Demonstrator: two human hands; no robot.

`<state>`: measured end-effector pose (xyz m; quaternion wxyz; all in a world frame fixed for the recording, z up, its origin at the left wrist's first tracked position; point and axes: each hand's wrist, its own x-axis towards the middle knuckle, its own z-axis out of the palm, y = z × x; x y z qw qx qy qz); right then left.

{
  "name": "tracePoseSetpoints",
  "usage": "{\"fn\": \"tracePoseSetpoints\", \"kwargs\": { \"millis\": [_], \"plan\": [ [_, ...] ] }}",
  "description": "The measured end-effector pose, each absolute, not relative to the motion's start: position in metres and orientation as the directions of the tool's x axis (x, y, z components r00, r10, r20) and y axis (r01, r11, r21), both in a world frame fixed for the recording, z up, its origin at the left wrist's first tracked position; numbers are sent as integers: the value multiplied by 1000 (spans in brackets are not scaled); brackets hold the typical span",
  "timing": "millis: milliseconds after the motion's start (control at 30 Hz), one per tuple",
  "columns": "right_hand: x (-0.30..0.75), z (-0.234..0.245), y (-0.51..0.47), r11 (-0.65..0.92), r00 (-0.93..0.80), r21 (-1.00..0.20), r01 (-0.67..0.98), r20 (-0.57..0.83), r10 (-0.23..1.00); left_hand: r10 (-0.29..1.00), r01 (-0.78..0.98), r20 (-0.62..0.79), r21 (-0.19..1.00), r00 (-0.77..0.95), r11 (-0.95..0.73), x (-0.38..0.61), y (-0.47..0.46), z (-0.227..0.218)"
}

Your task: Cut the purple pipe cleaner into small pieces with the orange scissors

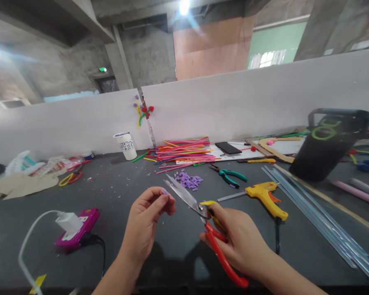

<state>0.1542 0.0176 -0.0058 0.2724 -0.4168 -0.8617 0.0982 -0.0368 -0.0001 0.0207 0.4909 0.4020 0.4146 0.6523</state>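
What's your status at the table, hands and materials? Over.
Left hand pinching small purple piece. Right hand gripping scissors, blades slightly parted. Purple pile beyond them; glue gun near right hand.

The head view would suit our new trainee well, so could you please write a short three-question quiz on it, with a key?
1. Which hand has the scissors in its grip?
A) left
B) right
C) both

2. True or false: as seen in the picture, the white cup stands to the right of the purple pieces.

3. Fill in the colour: the glue gun is mostly ____.

Key:
1. B, the right hand.
2. False; it stands to their left.
3. Yellow.
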Motion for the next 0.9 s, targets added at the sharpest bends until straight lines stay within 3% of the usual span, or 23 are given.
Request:
{"fn": "tracePoseSetpoints", "kwargs": {
  "millis": [133,267,367,500,700,800,900],
  "plan": [
    [152,2,17,547,-473,-590,594,293,831,989,-300,103,945,-104,-130,-31,0,18],
    [145,-1,20,372,-450,-846,381,182,874,999,-207,47,977,1,-46,-22,2,13],
    [140,-5,23,237,-405,-944,231,128,905,997,-112,-22,993,71,30,-15,3,9],
    [140,-4,26,132,-399,-982,139,67,915,969,-13,-127,991,210,133,-10,5,6],
    [142,-2,24,155,-423,-967,204,56,904,959,50,-138,990,249,129,-8,8,1],
    [140,-5,24,223,-389,-944,242,116,914,970,124,-94,990,225,67,-8,7,-2],
    [139,-7,24,276,-321,-916,292,178,930,985,285,53,954,162,-98,-5,3,-2]
  ]
}}
